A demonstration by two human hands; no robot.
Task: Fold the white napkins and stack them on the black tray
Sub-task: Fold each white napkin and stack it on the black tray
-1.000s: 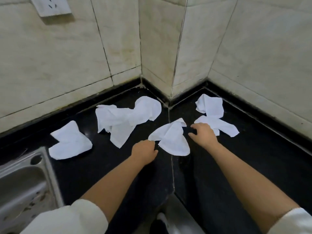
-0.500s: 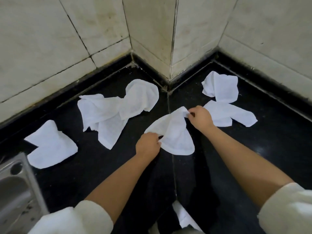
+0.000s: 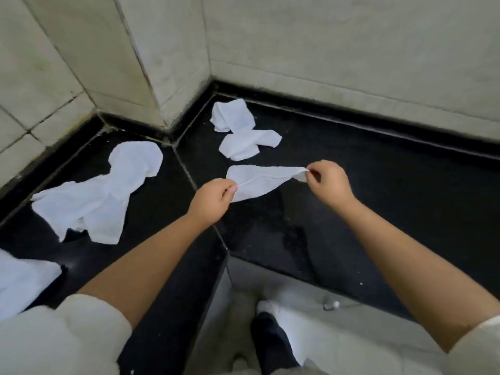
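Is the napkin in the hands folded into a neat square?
No, the napkin is a limp, rounded shape stretched between the left hand and the right hand, each pinching one end.

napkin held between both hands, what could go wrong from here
1. The napkin is held only by fingertip pinches of the left hand and right hand; either grip could slip and drop an end.
2. It sags unevenly and looks twisted, so a fold made now may come out crooked.
3. The dark patch on the black counter below may be wet and could dampen the cloth if it is laid there.
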